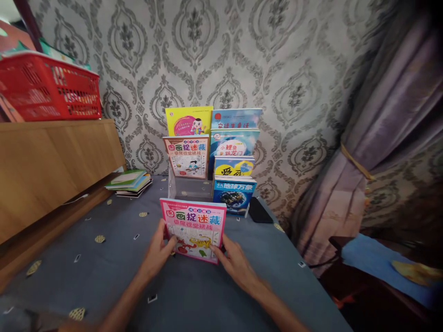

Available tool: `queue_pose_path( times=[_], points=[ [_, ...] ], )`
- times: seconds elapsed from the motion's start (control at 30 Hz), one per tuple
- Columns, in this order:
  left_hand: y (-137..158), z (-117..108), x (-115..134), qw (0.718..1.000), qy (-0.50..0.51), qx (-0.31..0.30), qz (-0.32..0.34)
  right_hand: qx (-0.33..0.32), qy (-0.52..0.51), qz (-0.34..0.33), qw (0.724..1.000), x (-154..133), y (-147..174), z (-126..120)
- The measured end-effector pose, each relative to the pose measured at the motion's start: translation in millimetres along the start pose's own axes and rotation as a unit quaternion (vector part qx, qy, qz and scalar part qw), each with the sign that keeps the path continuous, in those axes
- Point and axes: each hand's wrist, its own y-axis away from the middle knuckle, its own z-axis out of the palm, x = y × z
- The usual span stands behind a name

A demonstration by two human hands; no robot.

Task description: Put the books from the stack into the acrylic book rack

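Between my two hands a pink picture book [195, 230] is held upright, its cover facing me. My left hand [162, 249] grips its left edge with the thumb on the cover. At the lower right edge, my right hand [235, 259] is closed the same way. Just behind the book stands a clear tiered book rack [190, 188]. Its left column carries a yellow book [189, 121] and a brown-bordered picture book [188, 157]. On the right are two blue storybooks [236, 119], a yellow-and-blue book [234, 167] and an earth book [234, 197].
A stack of thin books [128, 182] lies at the left by a wooden cabinet [58, 161], which bears a red basket [51, 87]. A dark flat phone-like object [260, 210] rests right of the rack. A curtain [332, 184] hangs at the right.
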Motion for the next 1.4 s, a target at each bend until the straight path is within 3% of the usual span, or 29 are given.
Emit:
queue_pose_path(
  times=[0.3,0.43,0.6,0.73,1.0,1.2,1.4],
  points=[
    [3.0,-1.1,7.2,0.976,-0.216,0.012,0.026,0.019,0.041,-0.003,0.999,4.8,-4.3,7.9],
    [2.5,-8.8,8.2,0.967,-0.251,-0.021,0.031,-0.018,0.062,0.016,0.998,-2.6,-0.4,-5.7],
    [1.3,-20.6,15.6,0.944,-0.320,-0.027,0.072,-0.002,0.034,-0.010,0.999,-13.0,-9.3,-22.6],
    [-8.8,-27.3,18.8,0.940,-0.327,-0.033,0.095,0.007,0.023,-0.045,0.999,-12.2,-22.5,-21.2],
    [-49.8,-35.1,7.5,0.941,-0.324,-0.035,0.096,0.062,0.100,-0.070,0.991,8.3,-58.8,-9.3],
    [-98.9,-34.1,-2.6,0.952,-0.291,0.015,0.088,0.070,0.177,-0.065,0.980,15.9,-105.2,-4.8],
    [-134.2,-33.2,-4.5,0.966,-0.236,0.066,0.085,0.111,0.233,-0.057,0.964,-1.8,-131.0,-9.1]
  ],
)
